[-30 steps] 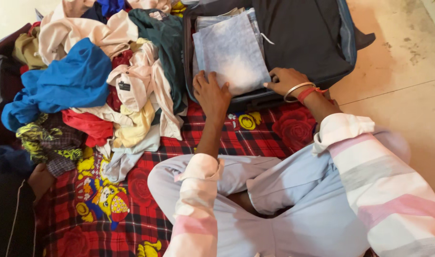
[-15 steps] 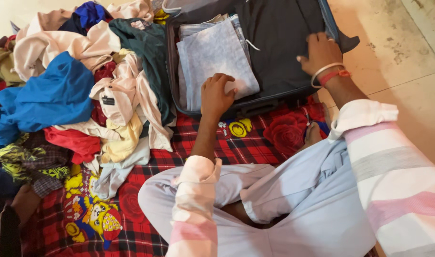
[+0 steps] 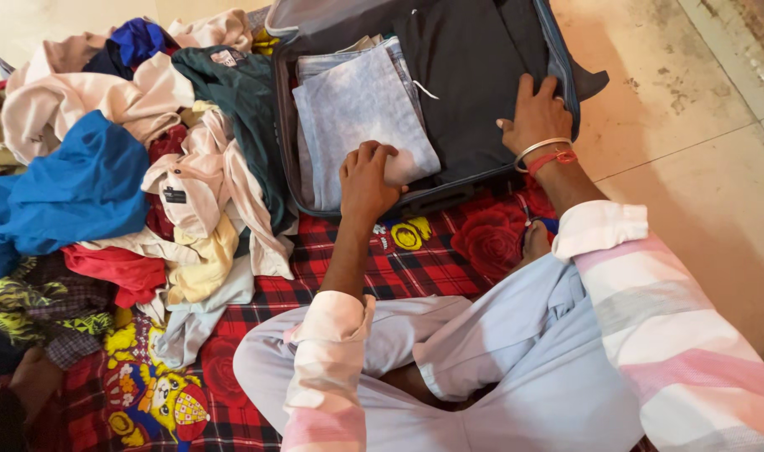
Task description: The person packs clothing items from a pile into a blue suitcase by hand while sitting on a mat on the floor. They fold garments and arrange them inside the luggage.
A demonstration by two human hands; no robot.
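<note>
Scene: a person sits cross-legged on a red checked blanket (image 3: 415, 268) spread on the floor, an open dark suitcase (image 3: 482, 75) at its far edge
Left hand: the left hand (image 3: 365, 180) lies knuckles up on the near edge of the folded pale blue jeans (image 3: 357, 109), fingers curled over the hem; it presses rather than grips
Right hand: the right hand (image 3: 533, 113), with a bangle and red thread at the wrist, rests flat with fingers spread on the dark lining along the suitcase's right rim, holding nothing
Hands together: well apart, one on cloth, one on the case
Jeans: folded flat in the left half of the suitcase, on top of more folded denim, against the left wall
How they would handle: judged soft and fairly heavy for cloth, not slippery, not fragile; the fold will sag if lifted by one corner, so a hold under both folded edges looks best
Beside the case: a loose heap of clothes (image 3: 148, 167) on the blanket's left side, a blue shirt (image 3: 72, 184) among them
</note>
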